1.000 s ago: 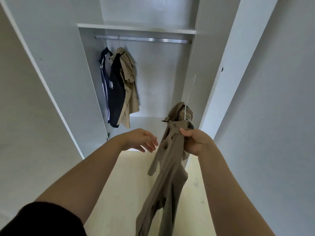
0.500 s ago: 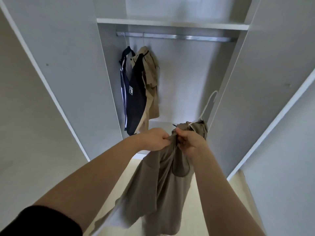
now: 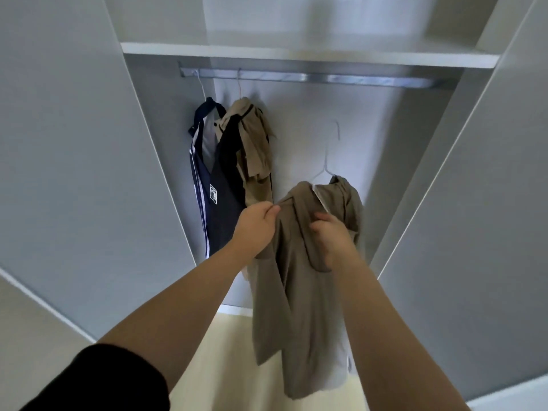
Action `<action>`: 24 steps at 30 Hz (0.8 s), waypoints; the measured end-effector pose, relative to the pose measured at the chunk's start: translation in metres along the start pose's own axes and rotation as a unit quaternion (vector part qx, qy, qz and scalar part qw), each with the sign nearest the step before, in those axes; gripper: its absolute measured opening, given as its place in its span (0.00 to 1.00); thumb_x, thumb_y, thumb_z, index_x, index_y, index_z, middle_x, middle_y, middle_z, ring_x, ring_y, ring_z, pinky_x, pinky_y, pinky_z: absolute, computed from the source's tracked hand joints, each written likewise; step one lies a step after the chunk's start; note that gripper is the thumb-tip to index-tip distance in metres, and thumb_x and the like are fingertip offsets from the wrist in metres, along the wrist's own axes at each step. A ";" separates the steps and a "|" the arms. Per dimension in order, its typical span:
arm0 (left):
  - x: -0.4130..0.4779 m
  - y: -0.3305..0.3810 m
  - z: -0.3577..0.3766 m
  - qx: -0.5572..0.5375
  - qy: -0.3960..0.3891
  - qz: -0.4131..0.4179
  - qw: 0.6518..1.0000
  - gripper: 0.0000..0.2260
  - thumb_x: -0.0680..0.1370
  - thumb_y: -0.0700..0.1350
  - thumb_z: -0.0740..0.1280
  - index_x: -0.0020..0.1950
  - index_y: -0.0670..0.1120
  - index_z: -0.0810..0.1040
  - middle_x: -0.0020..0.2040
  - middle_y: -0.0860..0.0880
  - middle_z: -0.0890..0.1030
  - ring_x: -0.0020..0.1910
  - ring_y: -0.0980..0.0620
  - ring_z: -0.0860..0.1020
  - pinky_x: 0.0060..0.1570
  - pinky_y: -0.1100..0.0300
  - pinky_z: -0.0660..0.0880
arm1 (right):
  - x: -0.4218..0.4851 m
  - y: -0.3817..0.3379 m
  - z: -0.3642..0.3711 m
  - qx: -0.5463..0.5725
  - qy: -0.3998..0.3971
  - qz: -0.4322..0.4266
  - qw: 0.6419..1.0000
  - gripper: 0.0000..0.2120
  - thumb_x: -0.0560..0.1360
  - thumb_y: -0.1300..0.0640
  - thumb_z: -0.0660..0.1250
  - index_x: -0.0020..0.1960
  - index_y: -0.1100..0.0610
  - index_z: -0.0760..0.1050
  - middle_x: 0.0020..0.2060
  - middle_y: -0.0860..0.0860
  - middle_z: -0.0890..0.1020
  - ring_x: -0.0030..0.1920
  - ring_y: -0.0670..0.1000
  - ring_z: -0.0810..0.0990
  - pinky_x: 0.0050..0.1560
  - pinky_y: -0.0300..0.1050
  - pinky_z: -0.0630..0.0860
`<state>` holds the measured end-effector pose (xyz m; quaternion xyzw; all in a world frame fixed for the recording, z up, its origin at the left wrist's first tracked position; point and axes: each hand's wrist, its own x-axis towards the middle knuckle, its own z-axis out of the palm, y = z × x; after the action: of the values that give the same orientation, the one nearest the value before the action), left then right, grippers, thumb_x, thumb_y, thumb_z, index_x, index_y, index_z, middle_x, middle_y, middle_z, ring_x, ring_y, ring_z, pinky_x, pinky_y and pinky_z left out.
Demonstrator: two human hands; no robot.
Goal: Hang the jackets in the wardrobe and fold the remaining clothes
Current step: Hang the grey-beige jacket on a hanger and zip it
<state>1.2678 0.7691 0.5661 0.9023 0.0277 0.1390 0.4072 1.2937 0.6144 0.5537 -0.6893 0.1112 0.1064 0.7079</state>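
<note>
At frame centre: the tan jacket (image 3: 299,292) is draped on a white wire hanger (image 3: 325,166), held in front of the open wardrobe and not yet on the rail (image 3: 326,78).
Left hand (image 3: 256,225): pinches the jacket's shoulder edge, on the left side of the garment in frame.
Right hand (image 3: 332,238): fingers are curled into the cloth just under the collar. Whether it also holds the hanger wire cannot be told.
Hand spacing: near each other but apart, both clamped on the same garment.
Hanger hook: free in the air right of centre, well below the rail.
Rail occupancy: the navy jacket (image 3: 219,197) and the beige jacket (image 3: 255,149) hang at the rail's left end. The stretch to their right shows bare metal.
Step in hand (judgement): seating the jacket squarely on the hanger before the lift.
Procedure: draw each shoulder out over the hanger's arm ends until the collar sits centred round the hook's neck. The right shoulder looks bunched, so level it first.
Lift: take the hanger at its neck with one hand and steady the cloth with the other. Raise the hook above the rail, then lower it onto the bare stretch beside the beige jacket.
Caution: thin wire and slack cloth make a lopsided load likely to slide off during the lift.
Progress (judgement): two jackets hung, a third in hand, and no folding in view.
</note>
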 end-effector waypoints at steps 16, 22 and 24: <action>0.229 -0.014 0.016 -0.125 0.086 0.003 0.988 0.19 0.83 0.45 0.57 0.31 0.47 0.64 0.30 0.50 0.68 0.35 0.50 0.69 0.35 0.58 0.60 | 0.178 -0.104 0.068 -0.054 0.015 -0.012 0.998 0.09 0.77 0.66 0.58 0.51 0.55 0.73 0.39 0.53 0.72 0.38 0.52 0.70 0.36 0.44 0.69; 0.286 -0.027 0.023 -0.133 0.092 -0.006 0.987 0.20 0.83 0.44 0.56 0.30 0.46 0.63 0.31 0.50 0.68 0.35 0.50 0.69 0.38 0.56 0.64 | 0.223 -0.107 0.087 0.028 0.018 0.000 0.999 0.10 0.78 0.66 0.57 0.55 0.61 0.74 0.46 0.56 0.75 0.43 0.51 0.75 0.54 0.48 0.71; 0.300 -0.031 0.027 -0.139 0.100 -0.019 0.985 0.18 0.83 0.44 0.56 0.32 0.43 0.65 0.33 0.49 0.71 0.36 0.50 0.70 0.39 0.57 0.65 | 0.232 -0.104 0.092 0.054 0.037 0.023 0.998 0.12 0.79 0.63 0.56 0.58 0.64 0.74 0.52 0.62 0.77 0.53 0.58 0.77 0.58 0.50 0.72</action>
<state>1.5656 0.8188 0.5947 0.8179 0.0656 0.2238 0.5260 1.5476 0.7029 0.5840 -0.6506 0.1592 0.0911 0.7370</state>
